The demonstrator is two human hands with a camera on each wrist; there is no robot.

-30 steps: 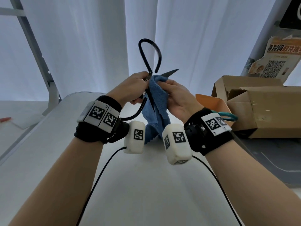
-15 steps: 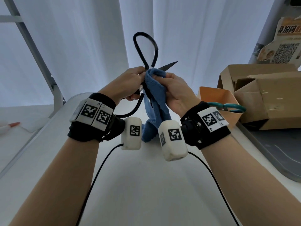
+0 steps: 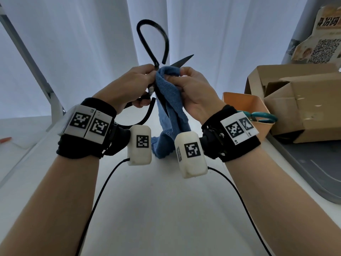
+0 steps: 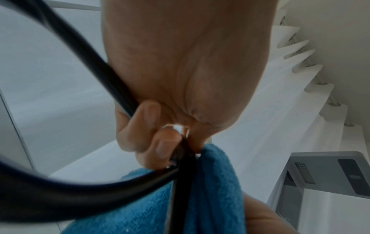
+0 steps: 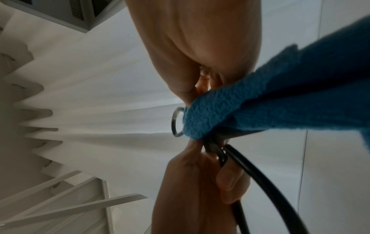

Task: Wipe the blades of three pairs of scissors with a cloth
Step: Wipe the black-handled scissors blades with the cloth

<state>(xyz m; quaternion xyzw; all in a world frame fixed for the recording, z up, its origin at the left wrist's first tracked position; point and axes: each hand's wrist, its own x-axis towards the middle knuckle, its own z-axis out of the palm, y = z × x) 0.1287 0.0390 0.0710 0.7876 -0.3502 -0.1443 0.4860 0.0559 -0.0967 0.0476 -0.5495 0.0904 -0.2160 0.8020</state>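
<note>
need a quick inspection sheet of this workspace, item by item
surface: white table, grey mat at its right edge
job's things: black scissors held up, blue cloth wrapped round the blades; teal scissors in orange bin
clutter: cardboard box
grippers: left hand grips the black scissors near the pivot; right hand pinches the cloth on a blade
cables: black cable from each wrist camera
surroundings: white curtain, metal frame

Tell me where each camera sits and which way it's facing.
Head: on the head, facing forward and down; both forearms, left hand, right hand.
Left wrist: looks along the left hand at scissors and cloth.
Right wrist: looks along the right hand, up toward the curtain.
All three share scissors and cloth.
</note>
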